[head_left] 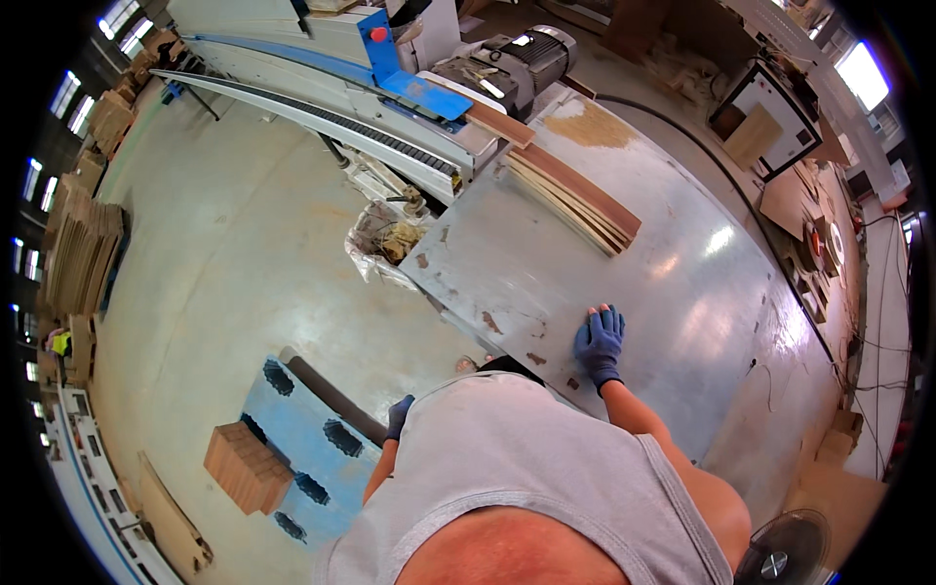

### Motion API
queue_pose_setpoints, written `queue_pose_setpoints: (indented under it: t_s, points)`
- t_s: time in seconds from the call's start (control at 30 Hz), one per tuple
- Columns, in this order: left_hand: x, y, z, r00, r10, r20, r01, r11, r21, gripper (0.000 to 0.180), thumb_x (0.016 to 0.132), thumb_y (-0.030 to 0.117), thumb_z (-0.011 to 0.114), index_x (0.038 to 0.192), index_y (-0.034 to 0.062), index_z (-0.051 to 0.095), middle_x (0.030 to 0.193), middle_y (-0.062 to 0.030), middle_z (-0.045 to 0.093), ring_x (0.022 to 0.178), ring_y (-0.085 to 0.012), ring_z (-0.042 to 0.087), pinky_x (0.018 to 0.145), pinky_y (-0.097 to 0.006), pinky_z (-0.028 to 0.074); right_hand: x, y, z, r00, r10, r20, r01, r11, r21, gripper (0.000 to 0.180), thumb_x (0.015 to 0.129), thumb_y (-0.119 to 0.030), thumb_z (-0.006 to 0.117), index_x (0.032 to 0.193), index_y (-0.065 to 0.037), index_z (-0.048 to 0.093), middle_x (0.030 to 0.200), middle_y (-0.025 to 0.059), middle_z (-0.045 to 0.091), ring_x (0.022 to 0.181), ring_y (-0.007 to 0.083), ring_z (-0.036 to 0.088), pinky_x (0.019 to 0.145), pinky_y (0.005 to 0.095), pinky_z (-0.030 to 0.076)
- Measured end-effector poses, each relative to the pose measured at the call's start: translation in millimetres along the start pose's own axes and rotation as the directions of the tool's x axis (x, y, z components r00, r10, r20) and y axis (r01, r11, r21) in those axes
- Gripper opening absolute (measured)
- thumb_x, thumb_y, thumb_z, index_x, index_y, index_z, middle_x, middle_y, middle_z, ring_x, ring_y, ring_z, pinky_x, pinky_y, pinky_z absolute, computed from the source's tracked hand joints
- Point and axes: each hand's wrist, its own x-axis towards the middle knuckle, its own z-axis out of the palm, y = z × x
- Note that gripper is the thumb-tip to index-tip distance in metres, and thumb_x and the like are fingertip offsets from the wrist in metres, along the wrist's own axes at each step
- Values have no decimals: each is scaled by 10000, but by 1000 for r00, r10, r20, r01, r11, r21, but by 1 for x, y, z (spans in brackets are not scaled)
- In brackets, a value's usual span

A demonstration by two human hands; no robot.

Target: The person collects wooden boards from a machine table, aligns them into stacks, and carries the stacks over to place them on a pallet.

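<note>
My right hand (599, 345), in a blue glove with bare fingertips, lies flat on the grey metal table (673, 322). Its fingers are stretched out and hold nothing. Farther off on this table, apart from the hand, rests a stack of narrow wooden strips (570, 200) with a reddish-brown top face. One more reddish-brown strip (500, 123) reaches from the blue-edged machine (375, 68) onto the table's far end. My left hand (398, 416), gloved in blue too, hangs at my left side near a blue pallet (327, 405); its fingers are largely hidden.
On the blue pallet sits a block of stacked reddish-brown strips (249, 468). A sack of scraps (390, 237) stands under the machine's end. Beyond the table are a motor (531, 58) and a black hose (682, 136). A fan (780, 556) stands behind my right side.
</note>
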Motion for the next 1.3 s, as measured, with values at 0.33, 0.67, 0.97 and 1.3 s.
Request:
queue_pose_setpoints:
  t_s: [0.33, 0.67, 0.97, 1.3]
  points:
    - [-4, -37, -16, 962, 249, 110, -272, 898, 347, 233, 936, 217, 515, 753, 75, 538, 707, -160, 609, 647, -249, 565, 598, -419, 438, 0, -1, 2, 1000, 22, -4, -22, 1000, 3, 376, 823, -164, 632, 1177, -40, 665, 1307, 226, 595, 1269, 422, 527, 1131, 552, 345]
    - [-11, -5, -9, 998, -47, 37, 41, 989, 145, 321, 903, 279, 563, 751, -1, 596, 662, -139, 585, 646, -150, 468, 609, -417, 417, -1, 0, 0, 1000, 11, -11, -11, 1000, -12, 381, 834, -159, 628, 1194, -40, 657, 1321, 231, 590, 1268, 427, 523, 1126, 533, 358]
    - [-1, -1, -5, 988, 40, 148, -79, 960, 268, 305, 943, 279, 529, 772, 35, 594, 690, -158, 601, 631, -220, 510, 625, -430, 423, 0, 1, -1, 1000, 20, -3, -20, 1000, -7, 386, 825, -165, 633, 1189, -39, 658, 1302, 224, 597, 1269, 424, 522, 1131, 538, 351]
    - [3, 13, 14, 990, -116, 76, 101, 979, 180, 357, 920, 328, 576, 765, 18, 662, 699, -145, 647, 661, -204, 545, 639, -422, 436, 3, 7, 1, 1000, -3, -25, 3, 1000, 5, 376, 820, -157, 627, 1167, -23, 681, 1288, 241, 611, 1247, 445, 536, 1123, 567, 352]
